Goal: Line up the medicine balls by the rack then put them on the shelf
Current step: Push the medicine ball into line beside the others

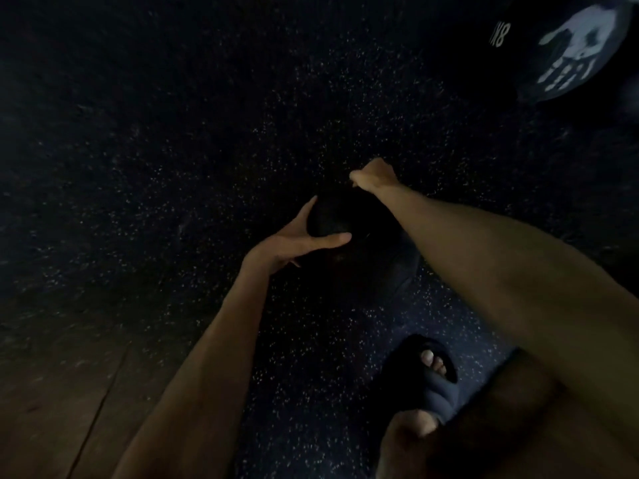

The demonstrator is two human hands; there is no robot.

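Wooden boards (52, 392) occupy the 8 o'clock corner of the view; speckled black rubber floor (173, 133) covers the rest. Lighting is poor and fine detail is limited.

Left hand (294, 242): placed flat against the 9 o'clock side of the medicine ball (332, 219), fingers straight and spread wide, thumb laid across the near face. It presses on the ball and is not wrapped round it.

Medicine ball: black, low at the centre of the view between both hands. Whether it rests on the floor or is just clear of it cannot be told.

Right hand (371, 174): reaches over the ball's 1 o'clock side, fingers curled round the far edge.

Dark sandal (432, 385): at 5 o'clock, just short of the ball.

Second ball (567, 50): at 1 o'clock, marked with a white handprint, well apart from the first. No rack or shelf is in view.

Assessment: the step in hand appears to be moving this ball into line. Recommended practice: keep the hands on opposite sides so that the squeeze passes through the ball's centre, bring the left fingers further under before taking weight, keep the foot clear, and set the ball down just beside the second ball.
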